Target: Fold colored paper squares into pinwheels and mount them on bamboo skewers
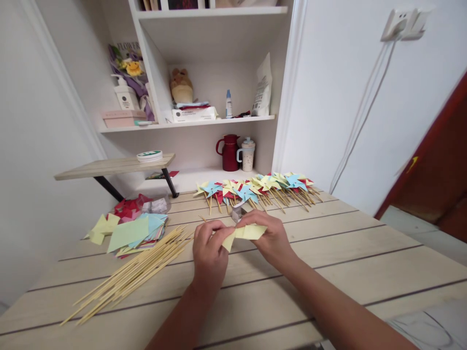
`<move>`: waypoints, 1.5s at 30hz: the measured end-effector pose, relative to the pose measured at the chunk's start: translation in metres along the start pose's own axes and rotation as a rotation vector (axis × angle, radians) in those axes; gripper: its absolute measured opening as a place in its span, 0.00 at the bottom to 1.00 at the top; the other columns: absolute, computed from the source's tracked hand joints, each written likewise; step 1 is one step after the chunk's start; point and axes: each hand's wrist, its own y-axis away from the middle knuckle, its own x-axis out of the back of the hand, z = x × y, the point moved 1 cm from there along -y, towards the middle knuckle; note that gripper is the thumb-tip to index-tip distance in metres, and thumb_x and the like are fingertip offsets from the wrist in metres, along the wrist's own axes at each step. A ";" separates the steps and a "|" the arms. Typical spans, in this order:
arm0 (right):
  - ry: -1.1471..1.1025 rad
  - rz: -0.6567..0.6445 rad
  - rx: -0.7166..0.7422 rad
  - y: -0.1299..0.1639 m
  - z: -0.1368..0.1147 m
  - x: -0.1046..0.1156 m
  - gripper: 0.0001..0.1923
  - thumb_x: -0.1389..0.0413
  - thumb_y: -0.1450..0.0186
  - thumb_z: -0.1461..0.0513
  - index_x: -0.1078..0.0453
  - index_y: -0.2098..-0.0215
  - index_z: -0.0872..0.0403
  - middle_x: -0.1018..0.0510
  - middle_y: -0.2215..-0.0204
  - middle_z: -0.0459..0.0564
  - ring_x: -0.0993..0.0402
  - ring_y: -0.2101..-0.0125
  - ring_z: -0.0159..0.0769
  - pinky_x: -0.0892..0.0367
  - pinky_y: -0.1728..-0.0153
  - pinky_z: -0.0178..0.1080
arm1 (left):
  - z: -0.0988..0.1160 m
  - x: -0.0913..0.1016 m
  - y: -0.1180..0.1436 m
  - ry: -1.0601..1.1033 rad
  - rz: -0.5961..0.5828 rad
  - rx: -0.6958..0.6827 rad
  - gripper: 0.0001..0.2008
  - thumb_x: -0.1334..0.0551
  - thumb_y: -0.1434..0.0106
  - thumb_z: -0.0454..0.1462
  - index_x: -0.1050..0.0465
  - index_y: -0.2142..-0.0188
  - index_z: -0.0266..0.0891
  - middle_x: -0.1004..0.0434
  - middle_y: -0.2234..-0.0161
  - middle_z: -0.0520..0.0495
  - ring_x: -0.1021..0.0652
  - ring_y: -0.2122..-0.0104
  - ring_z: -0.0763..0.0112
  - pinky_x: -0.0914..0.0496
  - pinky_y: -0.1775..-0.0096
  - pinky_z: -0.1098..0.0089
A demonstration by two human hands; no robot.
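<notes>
Over the middle of the table, a pale yellow piece of paper [251,232] with bent corners is held between both hands. My left hand [209,255] has its fingers closed on the paper's left end. The thin tip of a wooden stick [202,218] shows just past that hand; whether the hand grips it is hidden. My right hand [270,239] pinches the paper from the right, thumb and fingers near its middle and upper edge. Just beyond the hands stands a small greyish tape dispenser-like object [238,212], partly covered by them.
Thin wooden sticks [138,270] lie in a pile at left. Behind them are stacked coloured paper sheets [129,233], a yellow paper pinwheel [104,228] and a clear box [156,204]. Finished pinwheels [246,193] line the table's back. A small raised shelf [116,166] stands back left.
</notes>
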 end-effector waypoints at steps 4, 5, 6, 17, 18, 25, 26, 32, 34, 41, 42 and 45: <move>0.032 0.008 0.033 0.001 -0.001 0.001 0.07 0.41 0.37 0.63 0.21 0.66 0.46 0.20 0.71 0.48 0.25 0.68 0.40 0.33 0.66 0.41 | 0.002 0.001 -0.002 -0.025 -0.004 -0.002 0.09 0.37 0.38 0.32 0.21 0.61 0.46 0.25 0.65 0.48 0.25 0.64 0.68 0.29 0.61 0.66; 0.038 0.012 0.038 0.001 -0.001 0.001 0.07 0.41 0.37 0.63 0.21 0.66 0.46 0.20 0.71 0.48 0.25 0.68 0.40 0.33 0.66 0.42 | 0.002 0.001 -0.002 -0.030 0.001 -0.009 0.09 0.37 0.38 0.32 0.21 0.61 0.46 0.25 0.65 0.48 0.25 0.64 0.68 0.29 0.61 0.66; 0.043 0.013 0.040 0.002 -0.001 0.001 0.07 0.42 0.37 0.63 0.21 0.66 0.45 0.20 0.71 0.49 0.26 0.68 0.40 0.33 0.66 0.42 | 0.002 0.001 -0.002 -0.034 0.005 -0.017 0.09 0.37 0.38 0.32 0.21 0.61 0.46 0.25 0.65 0.48 0.25 0.64 0.68 0.30 0.61 0.66; -0.054 0.045 -0.162 -0.003 0.011 0.003 0.03 0.38 0.40 0.59 0.22 0.70 0.48 0.21 0.71 0.48 0.27 0.68 0.40 0.33 0.64 0.42 | -0.017 -0.001 -0.009 0.135 -0.184 0.242 0.20 0.35 0.39 0.38 0.28 0.46 0.46 0.24 0.63 0.48 0.24 0.64 0.66 0.31 0.57 0.64; -0.078 0.063 -0.207 -0.004 0.013 0.005 0.03 0.37 0.41 0.58 0.23 0.70 0.49 0.21 0.71 0.48 0.27 0.68 0.39 0.34 0.64 0.41 | -0.021 0.002 -0.011 0.173 -0.168 0.329 0.24 0.34 0.39 0.39 0.31 0.43 0.46 0.24 0.64 0.49 0.25 0.65 0.68 0.30 0.58 0.65; -0.284 0.181 -0.492 -0.007 0.036 0.010 0.13 0.32 0.50 0.54 0.24 0.72 0.52 0.22 0.72 0.46 0.29 0.70 0.36 0.35 0.68 0.39 | -0.073 0.026 -0.010 0.091 0.078 0.723 0.15 0.44 0.34 0.41 0.23 0.55 0.39 0.24 0.68 0.47 0.24 0.70 0.67 0.30 0.64 0.67; -0.323 0.197 -0.511 -0.007 0.039 0.009 0.14 0.31 0.51 0.54 0.25 0.72 0.52 0.22 0.73 0.46 0.29 0.70 0.36 0.35 0.68 0.39 | -0.079 0.027 -0.008 0.035 0.046 0.690 0.13 0.44 0.35 0.39 0.22 0.57 0.40 0.23 0.65 0.45 0.24 0.67 0.65 0.29 0.62 0.65; -0.507 0.362 -0.619 -0.008 0.058 0.008 0.17 0.29 0.56 0.56 0.27 0.73 0.53 0.25 0.76 0.43 0.33 0.75 0.32 0.38 0.73 0.36 | -0.079 0.017 -0.004 -0.081 -0.238 0.442 0.12 0.43 0.39 0.32 0.19 0.65 0.43 0.24 0.63 0.45 0.24 0.60 0.62 0.31 0.54 0.61; -0.556 0.391 -0.657 -0.008 0.062 0.009 0.17 0.28 0.56 0.56 0.27 0.72 0.53 0.26 0.77 0.42 0.33 0.76 0.31 0.38 0.74 0.36 | -0.072 0.011 -0.003 -0.029 -0.368 0.402 0.12 0.42 0.40 0.32 0.18 0.65 0.44 0.23 0.63 0.45 0.23 0.60 0.63 0.31 0.55 0.62; -0.605 0.402 -0.682 -0.008 0.063 0.010 0.18 0.28 0.55 0.57 0.26 0.69 0.53 0.22 0.72 0.45 0.28 0.71 0.33 0.33 0.70 0.36 | -0.042 0.006 0.003 0.192 -0.791 0.397 0.14 0.43 0.44 0.31 0.18 0.70 0.45 0.18 0.69 0.49 0.23 0.70 0.67 0.32 0.67 0.70; -0.611 0.399 -0.683 -0.008 0.062 0.009 0.18 0.28 0.55 0.57 0.26 0.69 0.53 0.22 0.71 0.45 0.28 0.70 0.33 0.33 0.69 0.36 | -0.039 0.007 0.003 0.163 -0.850 0.371 0.15 0.44 0.46 0.29 0.19 0.73 0.44 0.18 0.71 0.50 0.23 0.72 0.67 0.33 0.68 0.71; -0.635 0.396 -0.686 -0.009 0.060 0.009 0.18 0.28 0.55 0.57 0.25 0.69 0.53 0.21 0.70 0.46 0.27 0.69 0.35 0.32 0.69 0.37 | -0.040 0.011 0.000 0.010 -0.972 0.268 0.16 0.46 0.49 0.26 0.25 0.83 0.42 0.23 0.76 0.49 0.25 0.74 0.69 0.35 0.68 0.71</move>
